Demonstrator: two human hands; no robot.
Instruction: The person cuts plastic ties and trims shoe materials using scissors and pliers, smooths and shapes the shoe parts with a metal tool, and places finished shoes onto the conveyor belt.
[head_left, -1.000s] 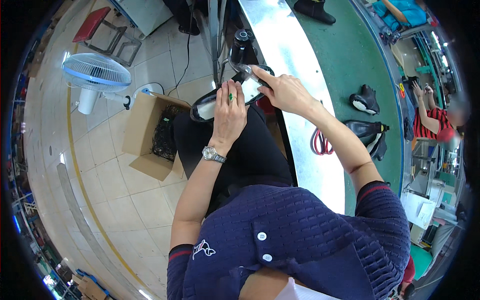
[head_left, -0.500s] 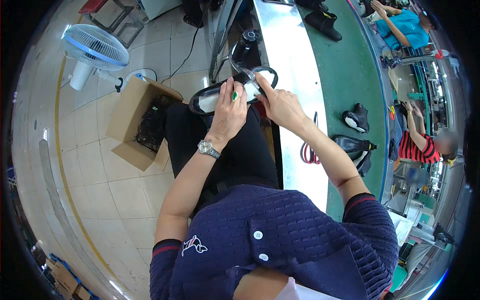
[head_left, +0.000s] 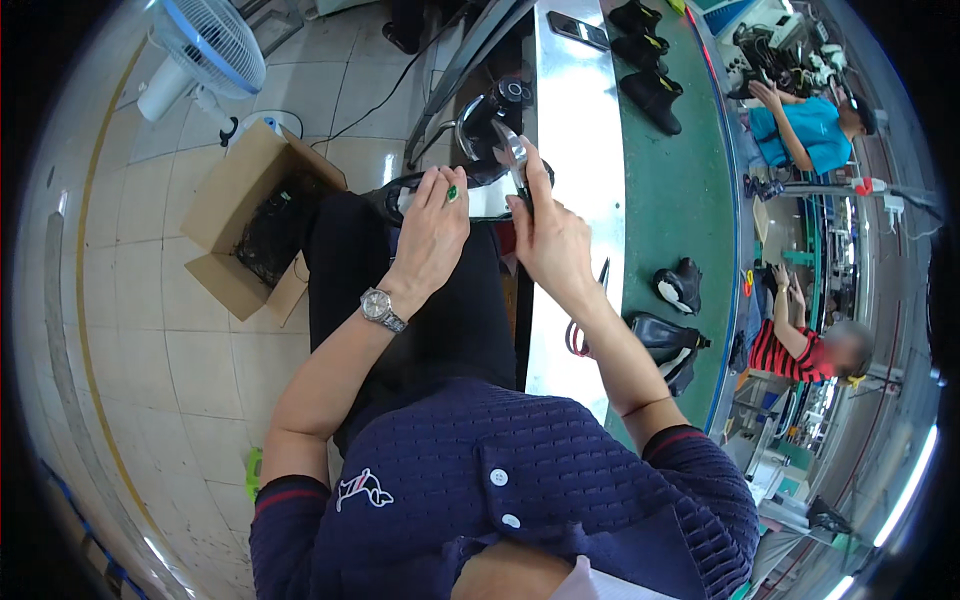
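- Where the view is nearest, at 6 o'clock, there is a navy knit top with white buttons
- At 11 o'clock, the left hand, with a green-stoned ring and a steel wristwatch, lies over the shoe, fingers together; I cannot tell whether it grips or only presses
- At 2 o'clock, the right hand is closed around a metal-headed hand tool, its exact kind unclear
- Toward 12 o'clock, the black shoe with a white inner face lies over the thighs, between the hands and partly covered by them
- At 10 o'clock, an open cardboard box holds a black bundle
- At 3 o'clock, a small black-and-white boot stands on a green work surface
- At 1 o'clock, a phone lies on the metal bench, near dark boots
- Farther at 2 o'clock, a co-worker in a blue top
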